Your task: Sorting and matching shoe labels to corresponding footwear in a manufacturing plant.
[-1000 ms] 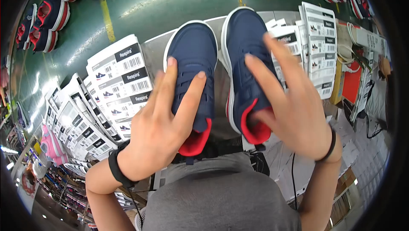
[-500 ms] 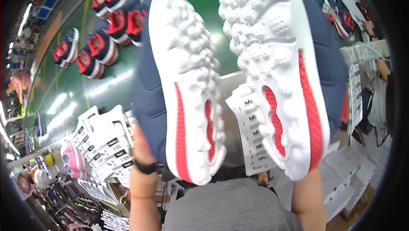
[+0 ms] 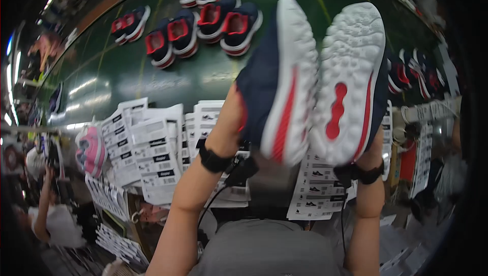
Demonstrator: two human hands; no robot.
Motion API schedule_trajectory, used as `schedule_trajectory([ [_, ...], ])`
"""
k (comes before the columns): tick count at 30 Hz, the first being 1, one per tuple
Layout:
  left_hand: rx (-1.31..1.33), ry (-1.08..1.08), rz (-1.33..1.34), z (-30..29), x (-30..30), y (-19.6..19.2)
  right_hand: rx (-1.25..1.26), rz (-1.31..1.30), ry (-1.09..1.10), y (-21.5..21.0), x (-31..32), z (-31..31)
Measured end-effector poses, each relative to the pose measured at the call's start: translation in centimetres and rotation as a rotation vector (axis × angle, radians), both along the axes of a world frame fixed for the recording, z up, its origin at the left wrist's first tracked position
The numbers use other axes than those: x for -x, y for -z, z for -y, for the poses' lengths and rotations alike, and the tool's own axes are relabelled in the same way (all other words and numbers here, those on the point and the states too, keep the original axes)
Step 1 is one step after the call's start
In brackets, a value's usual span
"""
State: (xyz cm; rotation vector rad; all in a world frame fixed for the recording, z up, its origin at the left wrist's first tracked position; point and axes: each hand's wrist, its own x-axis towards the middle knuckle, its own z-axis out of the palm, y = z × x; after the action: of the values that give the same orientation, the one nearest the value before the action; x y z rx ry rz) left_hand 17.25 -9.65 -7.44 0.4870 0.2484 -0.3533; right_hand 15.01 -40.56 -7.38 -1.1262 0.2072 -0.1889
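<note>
My left hand (image 3: 234,113) holds one navy sneaker (image 3: 292,82) from its outer side, with the fingers hidden behind the shoe. A matching sneaker (image 3: 351,72) is held by my right hand (image 3: 375,150), mostly hidden behind it. Both shoes stand side by side, toes pointing away from me. Their knobbly white soles with red inserts face me, the left one turned partly on edge. The two soles almost touch along their inner edges. Black straps with cables circle both my wrists.
Several navy-and-red sneakers (image 3: 183,34) stand in pairs on the green table (image 3: 122,72), with more sneakers (image 3: 419,72) at the right. Printed label sheets (image 3: 152,149) cover the near edge. A pink shoe (image 3: 91,149) sits left of them. Another person's arm (image 3: 44,199) shows at far left.
Both sneakers have moved away from me and look smaller, with their soles closer together. The left sneaker has turned more on edge. My view has shifted, showing more of my forearms.
</note>
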Motion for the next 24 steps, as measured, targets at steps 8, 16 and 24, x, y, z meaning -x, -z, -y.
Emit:
schedule_trajectory([
  [8, -1.532, -0.179, 0.684, 2.5, -6.6, 6.3, 1.116, 0.015, -0.374, 6.7, -13.6, -3.6],
  [16, -2.055, -0.278, 0.24, -18.3, 16.4, -1.4, 1.75, -0.297, -0.728, -2.3, 6.3, -3.9],
  [24, -1.89, -0.271, -0.392, -23.8, 24.7, 4.2, 1.868, 0.142, -0.748, -0.9, 8.3, -6.1],
])
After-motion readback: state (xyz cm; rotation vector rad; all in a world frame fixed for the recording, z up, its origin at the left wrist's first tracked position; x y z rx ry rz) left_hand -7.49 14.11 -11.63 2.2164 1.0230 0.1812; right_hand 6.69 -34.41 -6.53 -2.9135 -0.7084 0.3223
